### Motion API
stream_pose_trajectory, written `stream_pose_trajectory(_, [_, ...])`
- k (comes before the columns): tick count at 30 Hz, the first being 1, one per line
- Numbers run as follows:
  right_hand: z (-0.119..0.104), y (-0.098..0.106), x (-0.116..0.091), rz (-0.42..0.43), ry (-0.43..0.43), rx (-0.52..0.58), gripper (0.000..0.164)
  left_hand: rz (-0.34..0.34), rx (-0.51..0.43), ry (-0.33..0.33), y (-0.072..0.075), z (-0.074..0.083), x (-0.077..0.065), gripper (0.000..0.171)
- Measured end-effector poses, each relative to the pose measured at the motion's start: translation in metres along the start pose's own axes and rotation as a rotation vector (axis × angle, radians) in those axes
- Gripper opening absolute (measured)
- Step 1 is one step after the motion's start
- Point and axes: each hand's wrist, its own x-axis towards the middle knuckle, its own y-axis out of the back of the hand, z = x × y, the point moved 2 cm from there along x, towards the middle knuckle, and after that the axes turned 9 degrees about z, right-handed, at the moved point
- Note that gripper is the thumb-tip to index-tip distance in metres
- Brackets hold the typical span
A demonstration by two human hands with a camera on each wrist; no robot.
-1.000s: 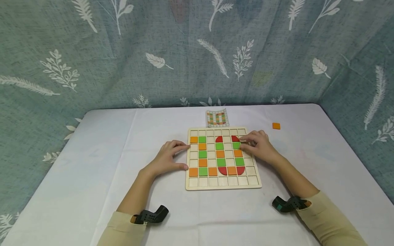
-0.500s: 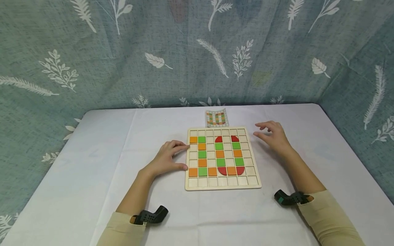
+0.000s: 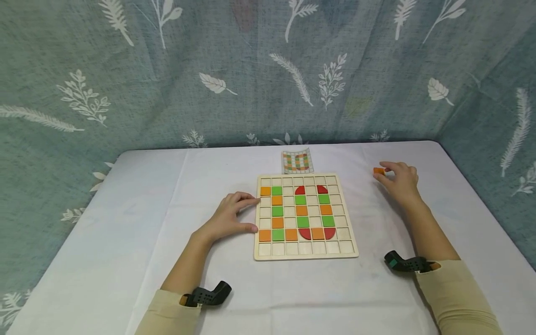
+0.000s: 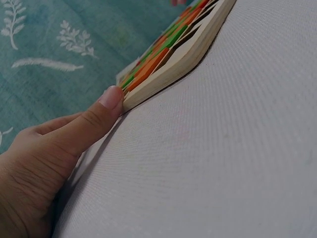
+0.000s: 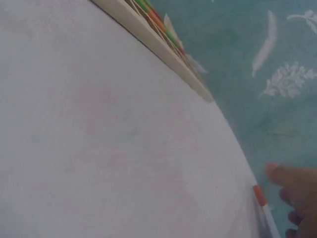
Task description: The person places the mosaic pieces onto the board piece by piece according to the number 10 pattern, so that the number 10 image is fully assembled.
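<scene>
A square wooden grid board lies flat on the table, with orange and green square tiles and red curved-edge tiles in several of its cells. My left hand rests at the board's left edge, thumb and fingers spread; in the left wrist view the thumb tip touches the board's side. Over at the back right, my right hand reaches around a loose orange square tile, thumb and index finger on either side. In the blurred right wrist view, that tile lies on the cloth below the thumb.
Behind the board stands a small card printed with a coloured grid pattern. White cloth covers the table. A leaf-patterned curtain hangs beyond its back edge. Black wrist cameras sit on both forearms.
My right hand has left the red tile at the board's upper right and moved right to the loose orange tile. The left hand stays at the board's edge.
</scene>
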Motion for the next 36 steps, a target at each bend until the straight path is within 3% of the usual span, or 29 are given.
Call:
stream_pose_trajectory(5, [0.012,-0.001,-0.002,-0.07,-0.078,-0.101,0.05,-0.003,0.0,-0.001,-0.002,0.001,0.001,0.082])
stream_pose_trajectory(12, [0.017,-0.003,-0.004,-0.065,-0.028,-0.107,0.04,-0.002,0.0,0.001,-0.002,0.002,0.002,0.082])
stream_pose_trajectory(18, [0.015,-0.009,-0.005,-0.07,-0.009,-0.114,0.041,-0.003,0.001,0.002,-0.003,0.002,0.002,0.083])
stream_pose_trajectory(36, [-0.035,-0.027,-0.003,-0.087,0.128,0.044,0.033,-0.004,-0.001,0.0,0.0,0.002,0.0,0.081])
